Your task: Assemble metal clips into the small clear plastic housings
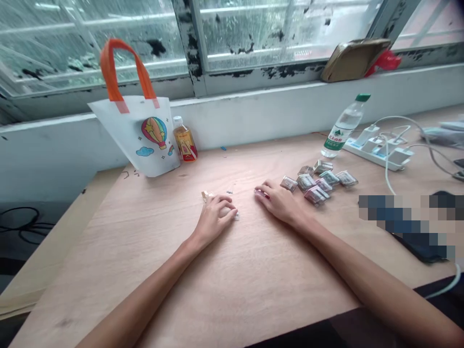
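Note:
My left hand (214, 217) rests on the table with its fingers curled. At its thumb and fingertips shows the edge of a small clear plastic piece (237, 216), mostly hidden. Just beyond that hand lies a cream-coloured piece (206, 195), and a tiny grey piece (229, 192) is near its fingertips. To the right, my right hand (277, 199) lies low on the table, closed on a small pink-red plastic case (261, 194), partly covered by the fingers. Right beside it sit several small transparent tinted cases (306, 182) in a loose cluster.
A white bag (126, 135) with orange handles and an amber drink bottle (185, 140) stand at the back left. At the back right are a water bottle (344, 126) and a power strip (377, 153) with cables. A cardboard box (350, 62) sits on the sill.

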{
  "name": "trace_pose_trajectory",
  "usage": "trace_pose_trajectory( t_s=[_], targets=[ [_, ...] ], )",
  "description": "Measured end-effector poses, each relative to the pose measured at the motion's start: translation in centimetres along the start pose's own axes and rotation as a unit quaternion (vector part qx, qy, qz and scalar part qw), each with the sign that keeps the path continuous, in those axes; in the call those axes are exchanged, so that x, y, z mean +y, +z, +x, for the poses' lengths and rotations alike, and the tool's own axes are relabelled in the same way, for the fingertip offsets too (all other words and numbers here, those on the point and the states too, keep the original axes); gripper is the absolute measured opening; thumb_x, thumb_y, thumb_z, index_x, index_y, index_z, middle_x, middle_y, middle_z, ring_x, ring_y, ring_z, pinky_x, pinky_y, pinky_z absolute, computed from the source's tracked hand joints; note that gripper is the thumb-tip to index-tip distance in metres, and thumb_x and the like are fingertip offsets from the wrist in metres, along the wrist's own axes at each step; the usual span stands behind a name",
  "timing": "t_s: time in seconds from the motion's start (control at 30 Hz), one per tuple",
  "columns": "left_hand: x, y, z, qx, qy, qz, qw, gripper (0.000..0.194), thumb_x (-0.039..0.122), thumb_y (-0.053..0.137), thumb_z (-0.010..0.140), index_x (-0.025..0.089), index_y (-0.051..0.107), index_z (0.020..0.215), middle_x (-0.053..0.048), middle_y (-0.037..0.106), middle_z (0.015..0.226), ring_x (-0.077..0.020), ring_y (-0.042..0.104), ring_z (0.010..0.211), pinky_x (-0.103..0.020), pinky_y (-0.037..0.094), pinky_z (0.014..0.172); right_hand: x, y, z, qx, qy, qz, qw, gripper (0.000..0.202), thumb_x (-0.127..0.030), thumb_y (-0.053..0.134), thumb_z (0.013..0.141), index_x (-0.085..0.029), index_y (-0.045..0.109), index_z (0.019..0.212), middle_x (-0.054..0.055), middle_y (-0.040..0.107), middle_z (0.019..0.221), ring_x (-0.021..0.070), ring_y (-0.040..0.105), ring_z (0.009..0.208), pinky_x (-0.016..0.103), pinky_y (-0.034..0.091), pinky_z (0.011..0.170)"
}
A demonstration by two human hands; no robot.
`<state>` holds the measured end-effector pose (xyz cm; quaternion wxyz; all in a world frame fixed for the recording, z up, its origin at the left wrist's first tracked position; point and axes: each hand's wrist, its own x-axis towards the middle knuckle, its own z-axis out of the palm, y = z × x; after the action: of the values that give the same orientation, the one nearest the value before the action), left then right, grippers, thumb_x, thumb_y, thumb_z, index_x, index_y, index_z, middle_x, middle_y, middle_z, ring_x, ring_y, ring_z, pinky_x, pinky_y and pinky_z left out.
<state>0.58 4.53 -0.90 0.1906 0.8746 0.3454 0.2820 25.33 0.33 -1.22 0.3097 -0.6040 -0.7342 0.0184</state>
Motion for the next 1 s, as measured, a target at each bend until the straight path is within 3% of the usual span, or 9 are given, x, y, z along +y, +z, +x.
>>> trace_pose_trajectory(
  t_s=[0.1,0.23,0.33,0.43,0.57,0.67,0.77,0.93,1.0],
  targets=[
    [0.0,-0.1,0.3,-0.016,-0.004,0.012,1.0,0.013,0.029,0.064,0.094,0.021,0.072,0.087,-0.005,0.07,0.116,-0.0245,0.056,0.109,-0.054,0.043,0.105,-1.0,0.0,0.3,0.118,-0.028,0.11,0.986,0.023,-0.033,0.052,0.104,-0.021,0.066,0.117,0.01,0.068,0.109,0.0189,0.067,0.084,0.031,0.054,0.069],
    [0.6,-0.4,0.0,-0.028,-0.006,0.019,0.999,0.023,0.032,0.052,0.101,0.022,0.071,0.093,-0.005,0.069,0.121,-0.0248,0.056,0.114,-0.053,0.042,0.106,-2.2,0.2,0.1,0.225,0.013,0.267,0.937,0.02,-0.039,0.063,0.098,-0.022,0.062,0.108,0.006,0.067,0.098,0.0167,0.066,0.078,0.028,0.054,0.057],
    [0.5,-1.0,-0.7,-0.026,-0.022,-0.003,0.999,0.027,0.037,0.047,0.104,0.022,0.069,0.108,-0.008,0.068,0.125,-0.0252,0.058,0.117,-0.051,0.045,0.105,-2.8,0.8,-0.4,0.212,0.039,0.379,0.9,0.023,-0.038,0.07,0.093,-0.023,0.059,0.106,0.004,0.07,0.094,0.0178,0.071,0.079,0.028,0.057,0.058],
    [-0.1,-1.7,-1.3,-0.037,-0.022,-0.017,0.999,0.033,0.042,0.059,0.099,0.021,0.061,0.124,-0.012,0.065,0.132,-0.0273,0.058,0.123,-0.051,0.046,0.108,-3.4,1.5,-0.7,0.196,0.043,0.458,0.866,0.025,-0.036,0.072,0.092,-0.023,0.055,0.106,0.004,0.074,0.094,0.0201,0.075,0.084,0.029,0.06,0.058],
    [-0.2,-1.8,-1.5,-0.058,0.01,0.039,0.998,0.028,0.037,0.063,0.097,0.022,0.062,0.121,-0.011,0.061,0.138,-0.0284,0.053,0.13,-0.053,0.042,0.113,-4.3,1.7,-0.6,0.195,0.041,0.521,0.83,0.024,-0.035,0.07,0.094,-0.023,0.053,0.106,0.004,0.077,0.092,0.0206,0.077,0.081,0.03,0.062,0.059],
    [0.7,-1.2,-1.6,-0.057,0.019,0.11,0.992,0.018,0.035,0.059,0.099,0.023,0.064,0.112,-0.009,0.057,0.143,-0.0303,0.049,0.134,-0.056,0.041,0.111,-4.7,1.1,-0.8,0.174,0.04,0.53,0.829,0.022,-0.034,0.067,0.096,-0.023,0.052,0.108,0.004,0.077,0.092,0.0193,0.077,0.078,0.03,0.061,0.058],
    [1.7,-0.6,-1.8,-0.056,0.039,0.153,0.986,0.02,0.04,0.06,0.099,0.023,0.062,0.109,-0.008,0.057,0.143,-0.0312,0.047,0.136,-0.058,0.037,0.114,-4.7,0.6,-1.1,0.167,0.042,0.524,0.834,0.02,-0.035,0.063,0.098,-0.023,0.051,0.109,0.004,0.077,0.091,0.0178,0.076,0.074,0.029,0.061,0.057],
    [1.9,-0.4,-2.1,-0.023,0.075,0.151,0.985,0.047,0.047,0.067,0.093,0.02,0.052,0.128,-0.015,0.054,0.147,-0.032,0.049,0.137,-0.055,0.038,0.113,-4.7,0.6,-1.4,0.158,0.052,0.53,0.831,0.022,-0.036,0.063,0.098,-0.023,0.05,0.109,0.004,0.077,0.09,0.0181,0.076,0.073,0.031,0.064,0.059],
    [1.8,-0.6,-2.2,-0.019,0.099,0.141,0.985,0.044,0.044,0.066,0.095,0.02,0.051,0.129,-0.014,0.059,0.142,-0.0288,0.054,0.132,-0.051,0.039,0.111,-4.8,0.8,-1.5,0.158,0.058,0.53,0.831,0.022,-0.036,0.064,0.098,-0.023,0.051,0.109,0.004,0.077,0.09,0.0182,0.076,0.072,0.033,0.065,0.061]
  ],
)
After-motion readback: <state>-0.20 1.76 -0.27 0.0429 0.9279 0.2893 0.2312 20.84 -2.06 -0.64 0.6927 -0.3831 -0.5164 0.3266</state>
